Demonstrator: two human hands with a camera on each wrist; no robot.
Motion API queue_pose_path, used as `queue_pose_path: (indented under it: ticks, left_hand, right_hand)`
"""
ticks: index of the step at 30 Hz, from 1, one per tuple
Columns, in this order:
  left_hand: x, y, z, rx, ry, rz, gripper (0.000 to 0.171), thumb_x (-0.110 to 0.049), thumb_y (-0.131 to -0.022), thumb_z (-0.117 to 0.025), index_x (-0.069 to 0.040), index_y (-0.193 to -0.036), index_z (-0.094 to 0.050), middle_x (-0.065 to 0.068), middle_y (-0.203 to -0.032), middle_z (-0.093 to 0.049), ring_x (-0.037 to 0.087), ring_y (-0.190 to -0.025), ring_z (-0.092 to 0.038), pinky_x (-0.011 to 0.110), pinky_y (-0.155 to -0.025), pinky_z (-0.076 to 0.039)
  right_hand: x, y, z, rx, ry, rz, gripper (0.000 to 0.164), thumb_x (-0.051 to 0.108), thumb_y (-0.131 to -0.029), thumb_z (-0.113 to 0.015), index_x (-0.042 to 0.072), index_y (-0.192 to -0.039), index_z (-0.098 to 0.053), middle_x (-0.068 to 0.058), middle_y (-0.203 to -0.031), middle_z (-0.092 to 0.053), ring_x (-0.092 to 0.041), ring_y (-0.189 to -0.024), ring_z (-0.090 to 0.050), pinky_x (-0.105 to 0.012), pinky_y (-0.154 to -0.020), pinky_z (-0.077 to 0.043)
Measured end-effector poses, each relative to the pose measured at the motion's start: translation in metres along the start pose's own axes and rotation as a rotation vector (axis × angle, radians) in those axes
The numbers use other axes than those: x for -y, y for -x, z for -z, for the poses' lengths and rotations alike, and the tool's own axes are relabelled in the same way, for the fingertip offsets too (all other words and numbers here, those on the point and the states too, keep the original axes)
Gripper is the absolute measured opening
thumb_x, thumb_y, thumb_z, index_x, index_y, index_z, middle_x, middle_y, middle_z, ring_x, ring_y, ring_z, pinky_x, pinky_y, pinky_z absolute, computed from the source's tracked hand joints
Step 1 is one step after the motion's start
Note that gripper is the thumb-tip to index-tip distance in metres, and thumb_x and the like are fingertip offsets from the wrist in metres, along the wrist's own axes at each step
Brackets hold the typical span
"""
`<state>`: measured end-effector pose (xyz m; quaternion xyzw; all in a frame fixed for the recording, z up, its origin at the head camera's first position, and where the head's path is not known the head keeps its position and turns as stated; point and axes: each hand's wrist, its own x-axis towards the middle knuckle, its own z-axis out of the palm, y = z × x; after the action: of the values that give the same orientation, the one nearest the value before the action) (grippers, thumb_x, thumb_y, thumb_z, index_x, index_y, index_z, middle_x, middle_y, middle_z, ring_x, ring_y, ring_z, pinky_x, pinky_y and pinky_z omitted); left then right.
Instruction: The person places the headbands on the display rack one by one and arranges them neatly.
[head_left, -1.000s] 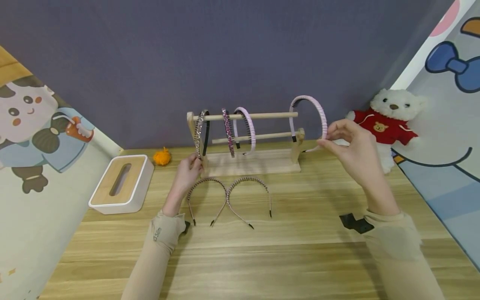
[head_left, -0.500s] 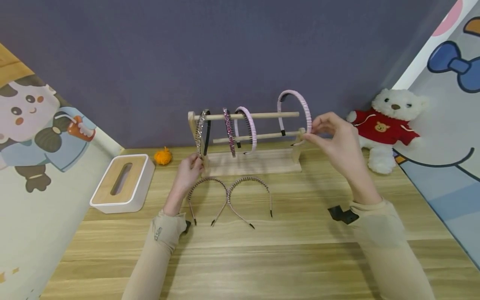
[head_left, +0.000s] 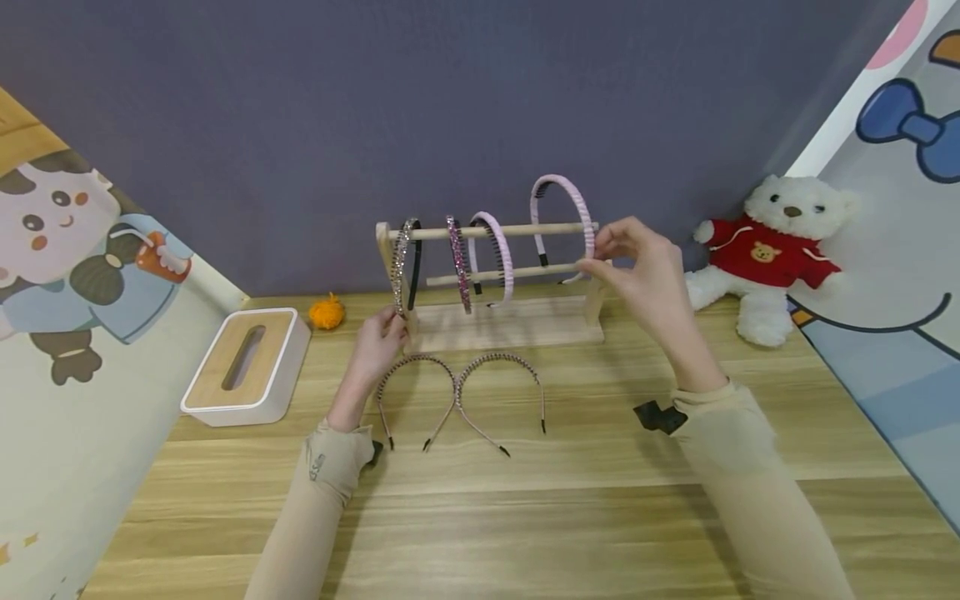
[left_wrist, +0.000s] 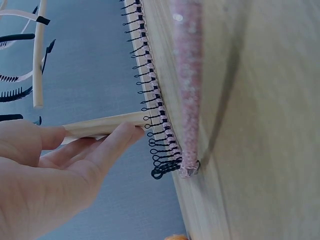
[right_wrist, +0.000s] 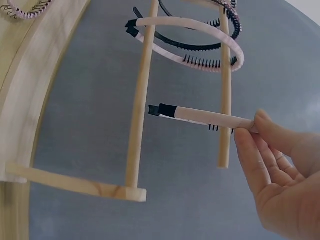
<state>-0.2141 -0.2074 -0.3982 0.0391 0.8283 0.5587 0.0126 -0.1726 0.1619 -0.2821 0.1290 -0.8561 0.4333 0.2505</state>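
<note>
My right hand (head_left: 637, 265) pinches a pale pink headband (head_left: 576, 198) by its side between thumb and fingertips. The band stands upright around the right end of the wooden rack's (head_left: 510, 327) upper bar, and its black tips hang near the lower bar. In the right wrist view, the pinched headband (right_wrist: 212, 117) shows small comb teeth. My left hand (head_left: 373, 342) grips the rack's left upright (left_wrist: 107, 124), fingers and thumb on either side. Hanging on the bars are a silver glittery headband (head_left: 399, 271), a magenta glittery one (head_left: 458, 271) and another pink one (head_left: 501, 250).
Two thin beaded headbands, a left one (head_left: 417, 359) and a right one (head_left: 497, 357), lie side by side before the rack. A tissue box (head_left: 277, 392) and an orange pompom-like ball (head_left: 326, 313) are at left. A white teddy bear (head_left: 763, 321) sits at the back right.
My right hand has moved left with the pink headband, bringing it from beyond the bar's right end to around the upper bar. The left hand stays on the upright.
</note>
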Motion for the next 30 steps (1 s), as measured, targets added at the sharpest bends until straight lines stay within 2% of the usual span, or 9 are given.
queue_pose_path:
  ticks: [5,10,13,17,19,25,28,30]
  left_hand:
    - [0.001,-0.002,-0.001,-0.004,-0.007,-0.008,0.043,-0.012,-0.116,-0.042,0.011,-0.151,-0.051,0.035,-0.127,-0.064,0.027,-0.084,-0.059,0.018,-0.056,-0.041]
    - [0.001,-0.002,-0.001,-0.008,0.004,-0.010,0.041,-0.012,-0.116,-0.042,0.011,-0.148,-0.054,0.035,-0.124,-0.064,0.023,-0.082,-0.057,0.018,-0.056,-0.040]
    - [0.000,-0.001,-0.002,-0.004,0.016,-0.006,0.041,-0.011,-0.116,-0.042,0.011,-0.148,-0.054,0.035,-0.125,-0.064,0.022,-0.081,-0.056,0.017,-0.056,-0.040]
    - [-0.001,-0.001,-0.002,0.006,0.020,0.001,0.043,-0.012,-0.116,-0.041,0.012,-0.151,-0.050,0.035,-0.125,-0.064,0.018,-0.077,-0.055,0.018,-0.055,-0.041]
    - [-0.001,0.000,-0.001,0.007,0.019,0.000,0.043,-0.012,-0.116,-0.041,0.012,-0.151,-0.049,0.034,-0.123,-0.064,0.017,-0.076,-0.054,0.018,-0.055,-0.041]
    - [0.000,0.000,0.000,0.000,0.017,-0.007,0.042,-0.010,-0.116,-0.042,0.012,-0.150,-0.051,0.034,-0.119,-0.064,0.020,-0.077,-0.055,0.018,-0.056,-0.042]
    - [0.001,-0.001,0.000,-0.002,0.016,-0.005,0.041,-0.010,-0.116,-0.042,0.012,-0.149,-0.052,0.035,-0.119,-0.064,0.025,-0.083,-0.058,0.018,-0.057,-0.042]
    - [0.002,-0.001,0.000,0.000,0.015,-0.006,0.041,-0.010,-0.116,-0.042,0.012,-0.149,-0.052,0.035,-0.118,-0.063,0.023,-0.080,-0.056,0.017,-0.057,-0.042]
  right_hand:
    - [-0.001,-0.004,-0.013,-0.012,-0.013,0.015,0.027,0.004,-0.089,-0.088,-0.003,-0.104,-0.066,-0.018,-0.097,-0.078,-0.032,-0.091,-0.074,-0.021,-0.085,-0.043]
    - [-0.002,-0.005,-0.025,-0.010,-0.024,0.024,0.027,-0.001,-0.087,-0.087,-0.005,-0.103,-0.066,-0.019,-0.096,-0.077,-0.030,-0.091,-0.074,-0.013,-0.076,-0.048]
    - [-0.002,-0.005,-0.031,0.004,-0.032,0.021,0.027,-0.003,-0.087,-0.087,-0.005,-0.103,-0.066,-0.019,-0.098,-0.076,-0.030,-0.092,-0.074,-0.019,-0.078,-0.056]
    - [-0.005,-0.004,-0.038,0.023,-0.029,0.009,0.028,-0.002,-0.087,-0.088,-0.004,-0.103,-0.066,-0.019,-0.098,-0.077,-0.032,-0.091,-0.075,-0.041,-0.084,-0.060]
    - [-0.005,-0.003,-0.041,0.037,-0.032,0.002,0.028,0.000,-0.087,-0.088,-0.003,-0.103,-0.066,-0.019,-0.098,-0.077,-0.034,-0.091,-0.075,-0.047,-0.086,-0.059]
    - [-0.009,0.001,-0.050,0.061,-0.039,0.009,0.029,0.000,-0.085,-0.089,-0.003,-0.104,-0.067,-0.019,-0.098,-0.078,-0.035,-0.090,-0.076,-0.050,-0.093,-0.057]
    - [-0.010,0.003,-0.052,0.051,-0.046,0.022,0.031,-0.002,-0.083,-0.090,-0.004,-0.105,-0.068,-0.020,-0.097,-0.078,-0.036,-0.089,-0.076,-0.052,-0.102,-0.050]
    - [-0.011,0.004,-0.053,0.046,-0.054,0.028,0.032,-0.002,-0.082,-0.090,-0.004,-0.105,-0.068,-0.020,-0.097,-0.078,-0.036,-0.088,-0.076,-0.052,-0.104,-0.048]
